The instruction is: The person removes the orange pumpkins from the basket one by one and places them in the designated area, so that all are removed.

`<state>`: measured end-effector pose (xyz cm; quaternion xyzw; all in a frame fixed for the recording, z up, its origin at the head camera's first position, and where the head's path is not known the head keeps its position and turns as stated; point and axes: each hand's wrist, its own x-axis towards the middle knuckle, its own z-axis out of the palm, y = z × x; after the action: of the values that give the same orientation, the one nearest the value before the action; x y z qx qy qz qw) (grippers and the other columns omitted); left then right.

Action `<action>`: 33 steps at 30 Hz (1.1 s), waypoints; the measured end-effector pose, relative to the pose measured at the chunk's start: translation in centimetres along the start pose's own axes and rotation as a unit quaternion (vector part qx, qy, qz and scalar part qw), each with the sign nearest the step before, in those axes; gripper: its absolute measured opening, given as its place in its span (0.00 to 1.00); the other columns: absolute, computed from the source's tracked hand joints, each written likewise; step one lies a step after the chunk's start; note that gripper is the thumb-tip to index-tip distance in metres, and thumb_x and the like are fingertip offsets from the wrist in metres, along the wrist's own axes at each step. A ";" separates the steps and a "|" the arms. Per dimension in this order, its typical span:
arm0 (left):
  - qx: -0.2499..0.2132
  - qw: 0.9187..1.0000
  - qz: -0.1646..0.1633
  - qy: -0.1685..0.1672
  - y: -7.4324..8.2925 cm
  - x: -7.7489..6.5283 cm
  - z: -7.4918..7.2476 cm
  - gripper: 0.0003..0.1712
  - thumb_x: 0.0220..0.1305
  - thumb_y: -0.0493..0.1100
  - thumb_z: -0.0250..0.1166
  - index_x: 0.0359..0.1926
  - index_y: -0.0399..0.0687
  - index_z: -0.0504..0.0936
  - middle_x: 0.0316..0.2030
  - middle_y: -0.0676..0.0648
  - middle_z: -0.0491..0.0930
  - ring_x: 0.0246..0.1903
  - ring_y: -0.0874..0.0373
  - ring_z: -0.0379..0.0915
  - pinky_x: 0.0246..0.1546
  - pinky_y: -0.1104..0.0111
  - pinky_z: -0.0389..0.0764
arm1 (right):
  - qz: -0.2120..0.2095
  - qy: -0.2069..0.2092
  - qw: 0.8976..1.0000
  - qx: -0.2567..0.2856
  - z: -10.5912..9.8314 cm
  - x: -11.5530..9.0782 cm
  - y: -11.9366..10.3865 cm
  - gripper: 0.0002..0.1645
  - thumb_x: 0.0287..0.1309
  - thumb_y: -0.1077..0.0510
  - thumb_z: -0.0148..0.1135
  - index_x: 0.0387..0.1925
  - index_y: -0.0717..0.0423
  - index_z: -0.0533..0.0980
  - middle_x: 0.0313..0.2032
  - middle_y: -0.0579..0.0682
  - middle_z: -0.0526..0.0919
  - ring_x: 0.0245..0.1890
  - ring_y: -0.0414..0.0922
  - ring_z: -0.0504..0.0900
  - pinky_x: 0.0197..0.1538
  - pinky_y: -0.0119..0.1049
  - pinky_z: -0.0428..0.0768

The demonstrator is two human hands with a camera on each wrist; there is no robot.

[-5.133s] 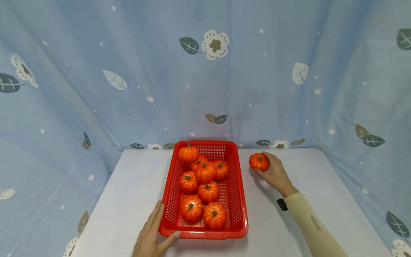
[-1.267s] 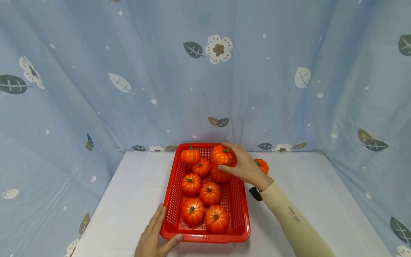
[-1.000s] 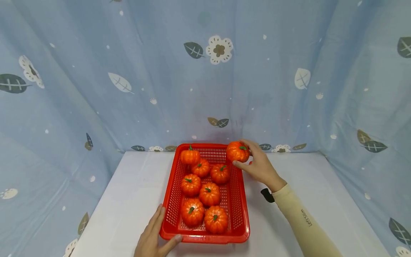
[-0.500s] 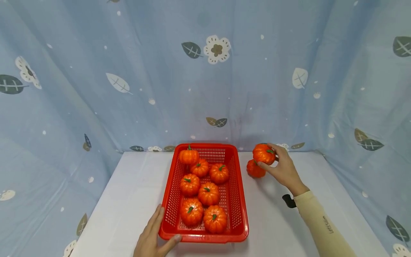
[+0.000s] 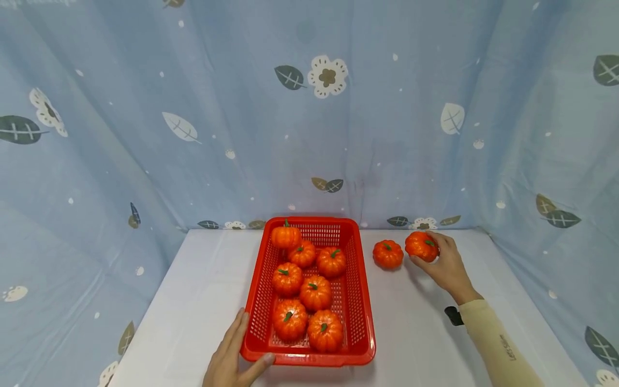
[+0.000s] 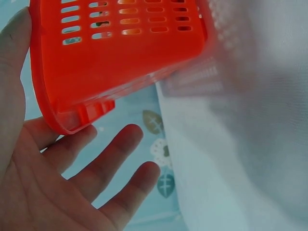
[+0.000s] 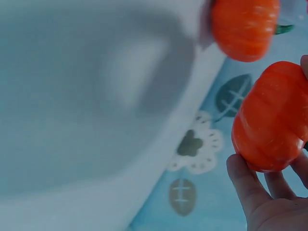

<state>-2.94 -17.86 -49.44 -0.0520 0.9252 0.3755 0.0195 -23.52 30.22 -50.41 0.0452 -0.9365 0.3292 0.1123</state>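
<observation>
My right hand (image 5: 451, 269) grips a small orange artificial pumpkin (image 5: 422, 246), thumb and fingers around its sides. In the right wrist view the same pumpkin (image 7: 272, 118) shows at the fingertips, over the table's far edge in that view. A second pumpkin (image 5: 388, 254) sits on the white table just left of it. My left hand (image 5: 229, 355) rests at the near left corner of a red slotted basket (image 5: 369, 338), thumb on the rim and fingers fairly straight along the side. The left wrist view shows the splayed fingers (image 6: 108, 163) under the basket's corner.
Several pumpkins, such as one near the front (image 5: 325, 330), lie in the basket. The white table (image 5: 416, 344) runs back to a blue curtain (image 5: 271, 123) with leaves and flowers, which also hangs along both sides.
My right hand has lifted a pumpkin from the basket's far right part and carried it rightward, past the one it set on the table earlier. The left hand has stayed at the corner.
</observation>
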 end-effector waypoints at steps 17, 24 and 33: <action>0.006 0.998 0.042 0.037 -0.6 -0.2 0.5 0.59 0.56 0.67 0.73 0.77 0.41 0.59 0.76 0.41 0.57 0.70 0.36 0.62 0.61 0.38 0.72 | 0.062 -0.075 0.995 -0.022 2.1 0.2 3.3 0.51 0.58 0.49 0.73 0.73 0.65 0.57 0.68 0.75 0.55 0.63 0.73 0.63 0.63 0.74 0.65; 0.011 0.998 0.044 0.039 -0.4 -0.1 0.3 0.59 0.56 0.68 0.72 0.78 0.41 0.59 0.76 0.40 0.57 0.69 0.34 0.61 0.60 0.37 0.72 | 0.054 -0.085 0.995 -0.020 2.6 0.4 3.5 0.51 0.59 0.49 0.73 0.74 0.63 0.55 0.69 0.73 0.54 0.65 0.73 0.61 0.64 0.74 0.64; 0.008 0.999 0.035 0.031 -0.3 -0.1 0.3 0.60 0.56 0.69 0.72 0.78 0.42 0.58 0.77 0.41 0.57 0.70 0.34 0.61 0.61 0.38 0.72 | 0.068 -0.096 0.993 -0.025 2.6 0.2 3.6 0.55 0.60 0.46 0.73 0.76 0.62 0.52 0.69 0.74 0.53 0.66 0.72 0.60 0.63 0.74 0.64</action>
<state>-2.81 -17.92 -49.85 -0.0309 0.9295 0.3669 -0.0223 -24.77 31.40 -54.48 0.0098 -0.9517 0.3070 -0.0002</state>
